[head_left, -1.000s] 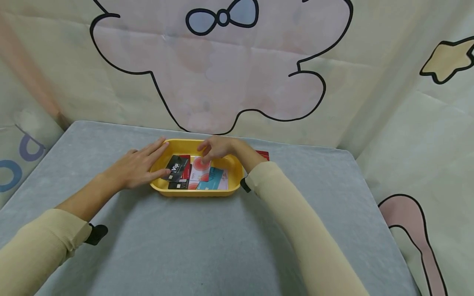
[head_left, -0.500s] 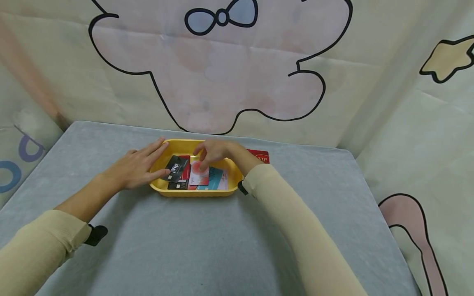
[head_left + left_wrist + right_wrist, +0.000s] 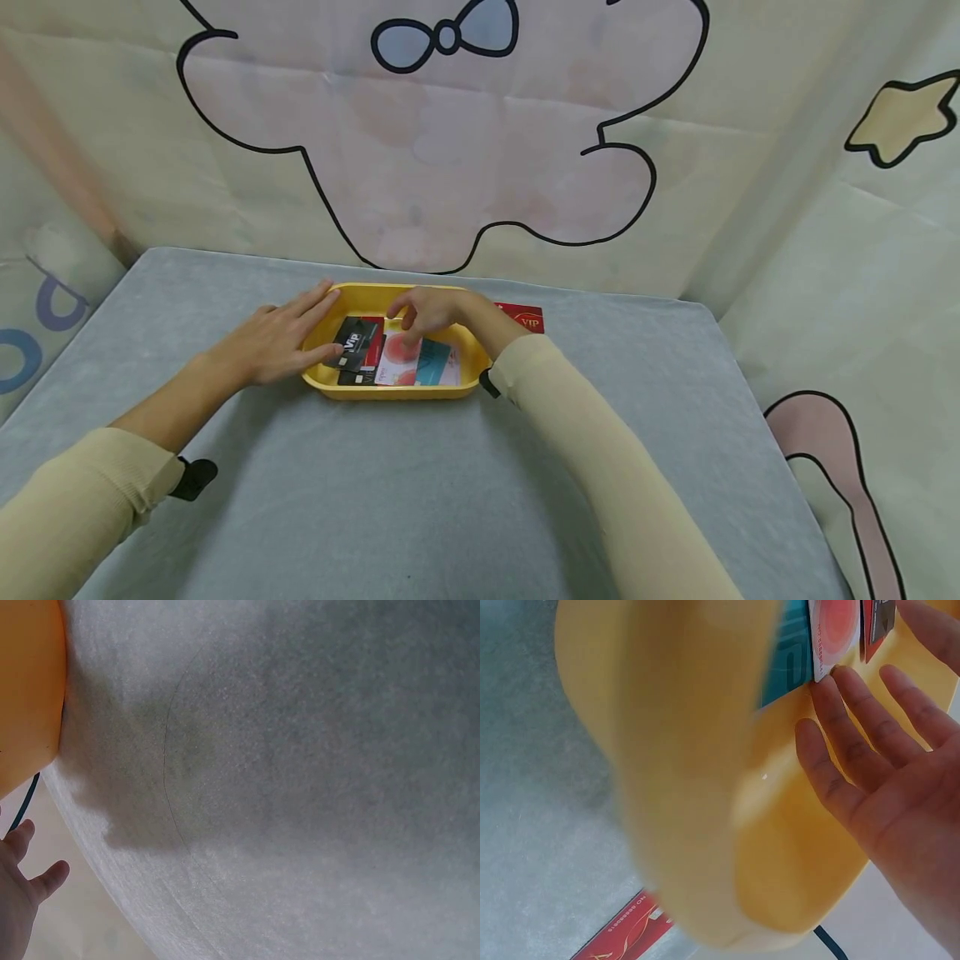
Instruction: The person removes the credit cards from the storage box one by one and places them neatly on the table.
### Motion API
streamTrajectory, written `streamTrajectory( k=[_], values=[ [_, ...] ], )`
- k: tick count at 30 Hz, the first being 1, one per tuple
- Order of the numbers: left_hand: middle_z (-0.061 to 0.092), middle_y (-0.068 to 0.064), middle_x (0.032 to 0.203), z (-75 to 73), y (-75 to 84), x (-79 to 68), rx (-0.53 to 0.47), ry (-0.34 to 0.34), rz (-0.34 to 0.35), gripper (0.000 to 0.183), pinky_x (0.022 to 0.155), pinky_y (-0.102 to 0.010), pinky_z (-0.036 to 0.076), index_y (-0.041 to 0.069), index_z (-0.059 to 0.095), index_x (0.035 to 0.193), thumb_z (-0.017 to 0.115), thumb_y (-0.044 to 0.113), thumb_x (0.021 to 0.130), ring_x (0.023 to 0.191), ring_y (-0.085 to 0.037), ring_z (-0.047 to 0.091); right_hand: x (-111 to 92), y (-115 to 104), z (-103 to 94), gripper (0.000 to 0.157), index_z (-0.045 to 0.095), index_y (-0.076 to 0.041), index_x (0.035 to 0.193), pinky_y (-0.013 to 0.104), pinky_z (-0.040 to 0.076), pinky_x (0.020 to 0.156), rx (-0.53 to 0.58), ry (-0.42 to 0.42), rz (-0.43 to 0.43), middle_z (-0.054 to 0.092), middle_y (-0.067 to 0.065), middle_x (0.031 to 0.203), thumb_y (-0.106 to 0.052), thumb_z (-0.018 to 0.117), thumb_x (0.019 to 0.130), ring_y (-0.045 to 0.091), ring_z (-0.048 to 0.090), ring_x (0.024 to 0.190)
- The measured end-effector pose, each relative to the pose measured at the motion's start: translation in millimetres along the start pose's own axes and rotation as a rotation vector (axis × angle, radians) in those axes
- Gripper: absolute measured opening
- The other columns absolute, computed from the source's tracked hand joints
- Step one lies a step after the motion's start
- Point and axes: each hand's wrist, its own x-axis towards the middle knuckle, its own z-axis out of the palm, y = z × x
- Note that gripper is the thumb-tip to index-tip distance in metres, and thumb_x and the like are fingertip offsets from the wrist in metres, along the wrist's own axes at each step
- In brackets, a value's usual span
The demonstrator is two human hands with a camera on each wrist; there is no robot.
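A yellow tray [image 3: 397, 394] near the table's back edge holds several cards. My left hand [image 3: 281, 340] rests on its left end, fingers spread along the rim and thumb reaching over a black VIP card [image 3: 352, 342]. My right hand [image 3: 437, 310] is over the tray with its fingertips at the upper edge of a white-and-pink card [image 3: 397, 360]. In the right wrist view, the fingers of that hand [image 3: 892, 772] are extended, with fingertips right at the pink card's edge. To the right of that card lies a teal card [image 3: 432, 365].
A red VIP card [image 3: 527, 317] lies on the grey cloth-covered table [image 3: 420, 492], behind the right forearm. A fabric backdrop [image 3: 562, 192] with cartoon outlines hangs directly behind the table.
My right hand has moved slightly left and down with the pink card, which now lies lower among the other cards. More of the red VIP card shows. The left hand stays put.
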Motion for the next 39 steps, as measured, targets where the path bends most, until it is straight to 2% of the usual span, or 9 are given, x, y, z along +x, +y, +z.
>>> streamTrajectory(
  k=[9,19,27,34,39],
  values=[
    [0.007,-0.016,0.166,1.2,-1.4,-0.1,-0.004,0.003,-0.001,0.09,0.105,-0.07,0.031,0.008,0.013,0.16,0.047,0.061,0.096,0.145,-0.044,0.026,0.3,-0.2,1.7,0.06,0.05,-0.011,0.143,0.023,0.05,0.091,0.003,-0.021,-0.019,0.058,0.008,0.12,-0.014,0.075,0.088,0.021,0.055,0.107],
    [0.008,-0.016,0.166,2.0,-1.4,0.1,-0.002,0.007,0.004,0.091,0.104,-0.071,0.032,0.009,0.012,0.16,0.047,0.062,0.095,0.145,-0.044,0.026,1.0,-1.4,3.3,0.057,0.05,-0.009,0.143,0.024,0.051,0.084,0.008,-0.048,-0.026,0.059,0.012,0.114,-0.011,0.072,0.09,0.021,0.055,0.1],
    [0.011,-0.016,0.166,0.0,-2.9,-2.0,-0.006,0.045,0.034,0.087,0.103,-0.069,0.034,0.006,0.016,0.159,0.049,0.058,0.097,0.144,-0.042,0.03,1.4,-0.8,3.4,0.057,0.05,-0.009,0.143,0.025,0.05,0.084,0.021,-0.042,-0.026,0.06,0.01,0.113,-0.011,0.072,0.09,0.021,0.056,0.099],
    [0.009,-0.016,0.166,-0.8,-3.4,-0.5,-0.002,0.02,0.026,0.088,0.105,-0.069,0.031,0.007,0.014,0.16,0.047,0.059,0.097,0.145,-0.042,0.027,-0.2,-0.2,3.1,0.052,0.051,-0.009,0.141,0.024,0.05,0.086,0.007,-0.028,-0.036,0.06,0.008,0.113,-0.012,0.07,0.092,0.02,0.055,0.102],
    [0.01,-0.016,0.166,1.1,-2.8,-0.4,-0.007,0.018,0.013,0.089,0.105,-0.07,0.03,0.007,0.015,0.16,0.05,0.058,0.096,0.145,-0.042,0.027,-0.1,-1.4,4.7,0.043,0.055,-0.007,0.136,0.023,0.051,0.084,0.027,0.003,-0.084,0.062,0.009,0.107,-0.007,0.066,0.094,0.021,0.057,0.096]
  ],
)
